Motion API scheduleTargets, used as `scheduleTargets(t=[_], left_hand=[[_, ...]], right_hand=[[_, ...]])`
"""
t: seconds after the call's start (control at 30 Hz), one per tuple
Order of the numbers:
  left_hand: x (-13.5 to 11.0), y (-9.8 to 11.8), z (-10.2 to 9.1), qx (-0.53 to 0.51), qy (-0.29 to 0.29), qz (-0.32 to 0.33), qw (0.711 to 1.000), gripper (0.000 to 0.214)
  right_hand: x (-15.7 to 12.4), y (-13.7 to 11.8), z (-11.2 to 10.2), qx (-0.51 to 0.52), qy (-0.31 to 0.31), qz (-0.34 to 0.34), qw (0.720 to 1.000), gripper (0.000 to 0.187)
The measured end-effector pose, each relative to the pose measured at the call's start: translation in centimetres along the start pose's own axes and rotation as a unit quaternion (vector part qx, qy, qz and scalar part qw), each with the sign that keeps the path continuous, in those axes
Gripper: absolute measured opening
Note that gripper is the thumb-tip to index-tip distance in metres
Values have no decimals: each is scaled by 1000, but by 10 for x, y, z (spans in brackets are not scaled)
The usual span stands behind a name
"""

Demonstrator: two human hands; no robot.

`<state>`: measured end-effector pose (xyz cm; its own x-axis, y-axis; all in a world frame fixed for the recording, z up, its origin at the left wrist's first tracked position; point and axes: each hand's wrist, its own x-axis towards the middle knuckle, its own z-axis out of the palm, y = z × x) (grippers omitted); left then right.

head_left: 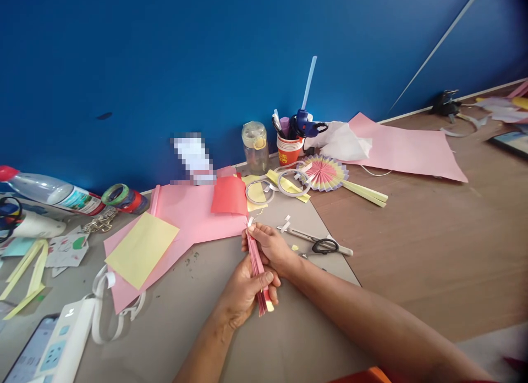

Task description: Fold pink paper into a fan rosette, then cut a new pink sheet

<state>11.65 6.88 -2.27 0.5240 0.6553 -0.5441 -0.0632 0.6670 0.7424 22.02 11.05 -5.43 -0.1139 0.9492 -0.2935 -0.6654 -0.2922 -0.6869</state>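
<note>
A narrow bundle of pleated pink and red paper (256, 257) slants between my two hands above the grey desk mat. Lower down, my left hand (251, 289) is closed round it, with the thumb lying across the folds. My right hand (270, 243) pinches the upper end, where a small white strip (249, 222) sticks up. A pale yellow piece shows at the bundle's bottom end. Just right of my right hand lie scissors with black handles (325, 245) and a slim craft knife (299, 234).
Pink sheets (181, 212), a yellow square (142, 250) and a red sheet (229, 195) lie to the left. Behind stand a clear jar (256, 149) and a red cup (289, 152) holding pens and a glue gun (305, 123). Tape rolls (293, 183) and a round paper fan (325, 173) sit nearby.
</note>
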Motion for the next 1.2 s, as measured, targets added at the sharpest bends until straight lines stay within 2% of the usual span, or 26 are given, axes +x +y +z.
scheduleTargets(t=[0.13,0.3,0.43,0.7,0.9,1.2], left_hand=[[0,1,0,-50,-10,-4,999,36],[0,2,-1,-148,-72,-14,986,34],[-3,2,-1,-158,-108,-14,981,33],[-6,2,-6,-163,-170,-7,972,47],[-8,5,2,-140,-135,-17,981,44],[-9,0,8,-132,-96,-19,986,34]], right_hand=[[0,-4,1,24,7,17,1000,30],[0,-8,-1,55,1,40,998,29],[0,-10,-2,57,-2,34,998,28],[-1,-13,1,53,3,40,998,28],[-1,-12,0,7,-4,14,1000,30],[-2,-13,1,4,11,26,1000,31]])
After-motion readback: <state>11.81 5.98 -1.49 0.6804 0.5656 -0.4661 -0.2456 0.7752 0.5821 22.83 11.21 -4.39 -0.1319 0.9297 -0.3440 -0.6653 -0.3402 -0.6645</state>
